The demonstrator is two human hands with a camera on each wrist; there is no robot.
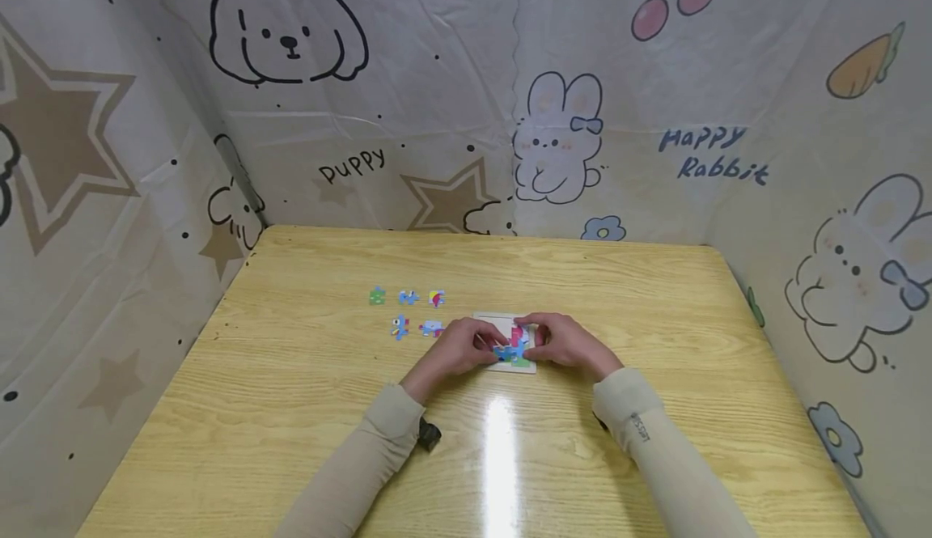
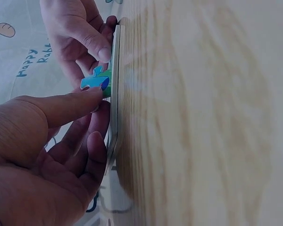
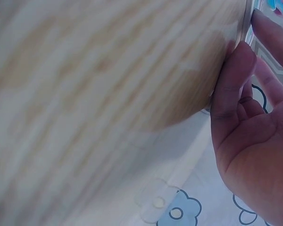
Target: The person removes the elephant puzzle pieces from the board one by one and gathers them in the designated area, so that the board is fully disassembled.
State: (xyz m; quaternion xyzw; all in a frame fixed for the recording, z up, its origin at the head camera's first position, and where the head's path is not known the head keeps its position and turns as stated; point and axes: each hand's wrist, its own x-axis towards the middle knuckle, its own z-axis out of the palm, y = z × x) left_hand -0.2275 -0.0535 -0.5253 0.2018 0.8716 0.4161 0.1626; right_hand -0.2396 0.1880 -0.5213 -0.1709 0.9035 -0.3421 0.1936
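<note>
A small jigsaw tray (image 1: 489, 317) with a pale rim lies on the table between both hands. Joined blue, pink and green pieces (image 1: 518, 336) fill part of its right and near side. My left hand (image 1: 459, 347) reaches over the tray's left side and pinches a blue jigsaw piece (image 2: 92, 83) between thumb and fingers, tilted up from the tray in the left wrist view. On the opposite side, my right hand (image 1: 564, 340) grips the tray's right edge, its thumb (image 3: 238, 63) low by the border. The fingers partly hide the tray.
Left of the tray lie several loose jigsaw pieces in two rows, among them a green one (image 1: 376, 296), a red and yellow one (image 1: 436, 298) and a blue and pink one (image 1: 431, 328). Printed curtains (image 1: 437, 117) enclose the wooden table (image 1: 291, 408) behind and at both sides.
</note>
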